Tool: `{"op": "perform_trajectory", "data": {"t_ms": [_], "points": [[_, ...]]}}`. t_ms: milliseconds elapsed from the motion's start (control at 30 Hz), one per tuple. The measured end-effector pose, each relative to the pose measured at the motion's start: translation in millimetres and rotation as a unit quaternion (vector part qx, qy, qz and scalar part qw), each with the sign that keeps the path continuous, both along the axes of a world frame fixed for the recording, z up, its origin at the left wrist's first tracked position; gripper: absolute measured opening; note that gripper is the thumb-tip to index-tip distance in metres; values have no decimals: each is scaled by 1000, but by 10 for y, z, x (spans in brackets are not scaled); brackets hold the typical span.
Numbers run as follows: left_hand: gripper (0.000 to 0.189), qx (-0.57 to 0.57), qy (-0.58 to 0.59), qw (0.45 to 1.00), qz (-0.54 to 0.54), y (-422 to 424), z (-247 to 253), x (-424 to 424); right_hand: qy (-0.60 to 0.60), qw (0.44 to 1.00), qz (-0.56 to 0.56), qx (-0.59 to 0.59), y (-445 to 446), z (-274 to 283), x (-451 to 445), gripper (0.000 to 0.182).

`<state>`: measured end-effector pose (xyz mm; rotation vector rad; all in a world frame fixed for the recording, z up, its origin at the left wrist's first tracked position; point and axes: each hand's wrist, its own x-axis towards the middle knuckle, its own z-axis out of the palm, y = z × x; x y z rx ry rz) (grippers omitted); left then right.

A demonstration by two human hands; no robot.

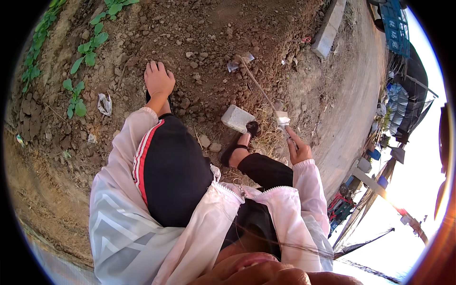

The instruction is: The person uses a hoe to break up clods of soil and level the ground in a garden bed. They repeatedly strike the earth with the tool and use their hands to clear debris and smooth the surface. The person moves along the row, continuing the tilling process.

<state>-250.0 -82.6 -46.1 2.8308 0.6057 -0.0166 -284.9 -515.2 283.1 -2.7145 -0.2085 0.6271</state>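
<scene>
My right hand [301, 148] grips the near end of a thin brown stick [259, 86], which slants away over the soil. Something white [283, 119] shows around or against the stick just beyond my fingers; I cannot tell which. At its far end the stick reaches shiny plastic scraps [233, 66]. My left hand [158, 80] is back upward over my left foot, thumb apart from the fingers, with nothing seen in it. How firmly it presses there is hidden. Beside my right shoe [229, 153] stands a pale concrete block [237, 118].
Leafy green seedlings [91, 44] grow in rows at the upper left. A crumpled white plastic scrap [104, 104] lies near them. A long concrete beam [329, 30] edges the paved path [356, 92] on the right. Beyond it are a blue vehicle [394, 26] and piled goods.
</scene>
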Motion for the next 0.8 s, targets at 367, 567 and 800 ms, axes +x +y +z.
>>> {"op": "perform_trajectory", "data": {"t_ms": [367, 567, 800], "points": [[49, -32, 26, 999, -13, -166, 200, 113, 48, 996, -74, -11, 485, -806, 839, 43], [54, -43, 62, 997, 2, -42, 221, 44, 13, 998, -56, 1, -165, -215, 159, 44], [53, -45, 56, 997, 7, -81, 234, 65, 22, 993, -106, -46, 75, 208, 161, 44]]}}
